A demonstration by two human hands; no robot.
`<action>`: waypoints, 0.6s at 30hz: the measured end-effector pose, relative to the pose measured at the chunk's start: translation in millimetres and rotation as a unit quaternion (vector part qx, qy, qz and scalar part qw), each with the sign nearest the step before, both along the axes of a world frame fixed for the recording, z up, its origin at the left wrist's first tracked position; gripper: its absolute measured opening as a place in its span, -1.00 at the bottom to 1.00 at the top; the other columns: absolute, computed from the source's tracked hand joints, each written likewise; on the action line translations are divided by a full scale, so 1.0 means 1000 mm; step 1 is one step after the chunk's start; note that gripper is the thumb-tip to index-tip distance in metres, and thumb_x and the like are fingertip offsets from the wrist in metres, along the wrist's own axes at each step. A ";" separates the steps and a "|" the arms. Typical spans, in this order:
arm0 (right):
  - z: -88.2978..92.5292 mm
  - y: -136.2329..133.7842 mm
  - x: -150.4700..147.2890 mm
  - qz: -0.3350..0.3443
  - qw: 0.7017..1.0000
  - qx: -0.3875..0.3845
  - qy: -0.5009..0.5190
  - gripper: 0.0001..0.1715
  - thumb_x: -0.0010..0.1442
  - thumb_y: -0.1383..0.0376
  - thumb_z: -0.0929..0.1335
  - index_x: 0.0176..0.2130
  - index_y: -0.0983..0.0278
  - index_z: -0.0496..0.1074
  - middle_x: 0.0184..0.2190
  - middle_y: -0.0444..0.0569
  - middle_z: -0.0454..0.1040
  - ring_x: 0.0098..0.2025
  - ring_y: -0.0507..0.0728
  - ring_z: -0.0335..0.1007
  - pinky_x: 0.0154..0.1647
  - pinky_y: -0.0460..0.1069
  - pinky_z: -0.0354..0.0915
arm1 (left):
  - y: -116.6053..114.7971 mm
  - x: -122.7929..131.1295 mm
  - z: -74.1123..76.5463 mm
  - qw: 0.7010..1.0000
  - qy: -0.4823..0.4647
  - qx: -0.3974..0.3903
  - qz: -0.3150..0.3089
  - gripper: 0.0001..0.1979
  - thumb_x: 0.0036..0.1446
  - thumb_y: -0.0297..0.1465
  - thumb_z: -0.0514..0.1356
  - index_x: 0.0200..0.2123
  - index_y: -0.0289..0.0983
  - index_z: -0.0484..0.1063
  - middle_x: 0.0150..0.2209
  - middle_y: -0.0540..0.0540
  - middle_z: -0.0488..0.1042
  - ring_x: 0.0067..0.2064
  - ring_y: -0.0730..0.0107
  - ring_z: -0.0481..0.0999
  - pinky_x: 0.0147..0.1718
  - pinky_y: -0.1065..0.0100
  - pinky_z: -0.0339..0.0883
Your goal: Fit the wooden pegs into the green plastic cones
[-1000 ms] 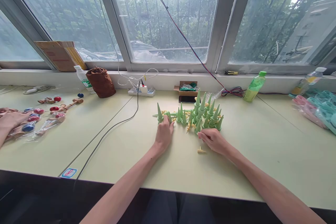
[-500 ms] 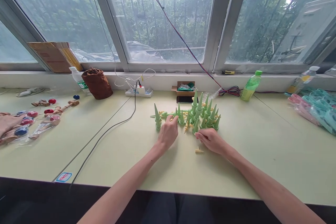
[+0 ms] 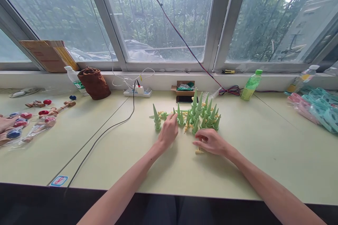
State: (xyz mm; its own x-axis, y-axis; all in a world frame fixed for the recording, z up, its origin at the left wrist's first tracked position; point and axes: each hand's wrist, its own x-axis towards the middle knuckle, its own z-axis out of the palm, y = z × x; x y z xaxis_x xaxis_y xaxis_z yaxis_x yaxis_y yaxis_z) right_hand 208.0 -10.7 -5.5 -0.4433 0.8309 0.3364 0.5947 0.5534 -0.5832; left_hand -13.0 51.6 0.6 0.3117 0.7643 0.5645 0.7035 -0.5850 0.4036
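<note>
Several pale green cone-shaped pieces [image 3: 198, 109] stand in a cluster, some stacked, with small yellow pieces [image 3: 186, 126] among them. My left hand [image 3: 168, 129] is at the cluster's left part, fingers curled together; whatever they may hold is hidden. Just left of it stands a separate green cone [image 3: 156, 117]. My right hand [image 3: 211, 141] is at the near side of the cluster, thumb and fingers apart and nothing visible between them. Right below its thumb a small yellow T-shaped piece [image 3: 199, 151] lies on the table, partly covered by the hand.
A phone [image 3: 187, 99] and a small open box [image 3: 186, 86] sit behind the cones. A black cable [image 3: 116, 124] crosses the table [image 3: 105, 161]. Wooden toys [image 3: 54, 110] and another person's hand [image 3: 4, 123] are at left. A green bottle [image 3: 251, 84] and bagged teal items [image 3: 320, 107] stand right.
My right hand's fingers have spread from a pinch beside a small cone, and the hand has come nearer the yellow T-shaped piece. My left hand stays among the cones. The view has shifted slightly.
</note>
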 end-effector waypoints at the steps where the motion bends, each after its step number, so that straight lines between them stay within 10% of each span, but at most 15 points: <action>1: 0.002 -0.001 0.000 0.007 1.000 0.002 -0.010 -0.75 0.23 0.14 0.41 -0.32 0.28 0.42 -0.49 -0.17 0.36 -0.50 -0.02 0.15 -0.43 -0.10 0.11 | -0.001 -0.001 0.000 1.000 -0.006 0.008 0.000 -0.62 0.25 -0.64 0.03 0.10 -0.34 0.35 0.02 -0.28 0.45 -0.01 0.14 0.54 -0.07 0.16 0.47; 11: 0.004 -0.004 0.000 0.048 0.997 -0.014 -0.057 -0.89 0.19 0.27 0.44 -0.33 0.27 0.46 -0.48 -0.13 0.41 -0.47 0.02 0.26 -0.40 -0.09 0.16 | -0.020 -0.002 0.007 0.987 -0.084 0.131 -0.035 -0.79 0.33 -0.45 0.08 0.00 -0.23 0.37 -0.06 -0.17 0.44 -0.53 0.60 0.39 -0.50 0.44 0.33; 18: -0.001 -0.004 -0.002 0.012 0.997 0.007 -0.075 -0.89 0.25 0.30 0.40 -0.34 0.27 0.46 -0.51 -0.13 0.41 -0.48 0.03 0.24 -0.41 -0.09 0.14 | -0.041 0.007 -0.006 0.977 -0.048 -0.042 -0.203 -0.84 0.29 -0.49 0.09 -0.10 -0.22 0.37 -0.13 -0.08 0.42 -0.51 0.60 0.28 -0.48 0.46 0.26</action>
